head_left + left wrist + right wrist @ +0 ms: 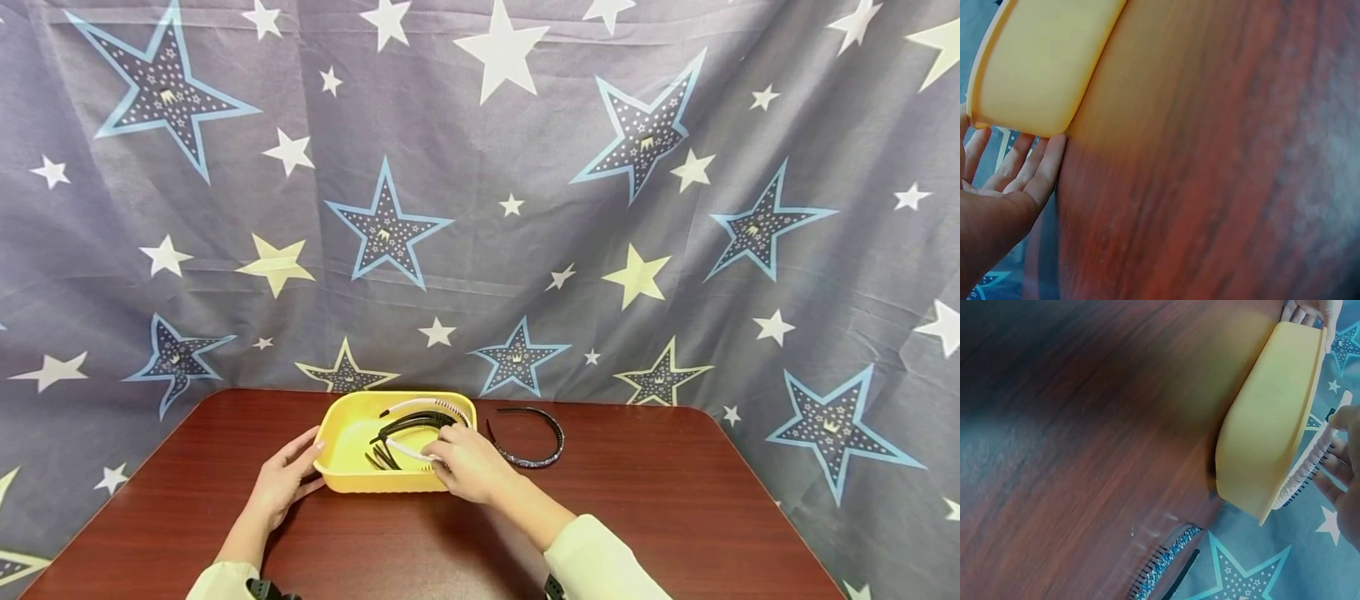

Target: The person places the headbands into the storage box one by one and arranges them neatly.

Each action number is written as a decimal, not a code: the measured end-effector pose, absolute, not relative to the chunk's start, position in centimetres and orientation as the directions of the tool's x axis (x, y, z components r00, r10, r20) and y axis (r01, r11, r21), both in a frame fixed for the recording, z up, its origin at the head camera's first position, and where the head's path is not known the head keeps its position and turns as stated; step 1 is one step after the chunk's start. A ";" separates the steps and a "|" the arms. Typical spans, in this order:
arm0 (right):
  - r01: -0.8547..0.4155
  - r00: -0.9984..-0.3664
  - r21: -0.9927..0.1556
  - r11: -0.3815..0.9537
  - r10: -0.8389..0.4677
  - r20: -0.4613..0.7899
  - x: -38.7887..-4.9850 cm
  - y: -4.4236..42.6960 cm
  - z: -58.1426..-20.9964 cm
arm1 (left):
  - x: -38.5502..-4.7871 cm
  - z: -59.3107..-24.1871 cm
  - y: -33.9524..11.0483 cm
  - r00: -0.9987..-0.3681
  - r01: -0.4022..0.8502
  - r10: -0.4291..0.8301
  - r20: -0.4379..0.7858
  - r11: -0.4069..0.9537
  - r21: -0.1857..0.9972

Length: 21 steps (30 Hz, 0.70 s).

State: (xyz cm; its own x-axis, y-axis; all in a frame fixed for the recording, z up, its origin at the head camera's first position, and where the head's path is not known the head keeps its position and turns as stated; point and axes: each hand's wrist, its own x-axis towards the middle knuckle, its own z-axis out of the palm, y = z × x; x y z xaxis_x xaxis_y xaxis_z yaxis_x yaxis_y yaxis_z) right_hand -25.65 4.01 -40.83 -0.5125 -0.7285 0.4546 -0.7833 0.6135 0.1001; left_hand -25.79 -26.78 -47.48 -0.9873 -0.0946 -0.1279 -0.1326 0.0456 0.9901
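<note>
A yellow plastic tray holds several headbands: a white ribbed one at the back, a black one in the middle, and another white headband nearer the front. My left hand touches the tray's left end with fairly straight fingers. Over the tray's right side, my right hand pinches a white headband, seen with its gathered cover and dark teeth in the right wrist view. Part of that headband is hidden by the hand.
A dark headband with a glittery band lies on the reddish-brown table, right of the tray. Behind the table hangs a grey curtain printed with stars.
</note>
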 end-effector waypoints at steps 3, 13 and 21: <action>-0.775 -0.532 0.094 0.625 -0.725 0.436 -25.6 3.7 -41.0 | -25.8 -47.5 -26.8 -0.987 -0.135 -0.094 -0.130 0.043 0.990; -0.763 -0.553 0.098 0.639 -0.724 0.413 -25.8 3.2 -41.6 | -25.9 -47.6 -27.0 -0.987 -0.136 -0.092 -0.132 0.033 0.990; -0.754 -0.576 0.084 0.651 -0.718 0.391 -26.0 2.9 -41.8 | -25.9 -47.6 -26.9 -0.987 -0.134 -0.090 -0.130 0.044 0.990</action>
State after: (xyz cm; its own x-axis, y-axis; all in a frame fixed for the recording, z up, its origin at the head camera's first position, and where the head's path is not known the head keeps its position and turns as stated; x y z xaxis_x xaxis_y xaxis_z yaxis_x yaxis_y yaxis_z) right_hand -25.96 2.94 -41.83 -0.5763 -0.7176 0.3910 -0.7540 0.6514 0.0844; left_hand -25.87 -26.86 -47.60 -0.9875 -0.0896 -0.1300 -0.1343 0.0444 0.9899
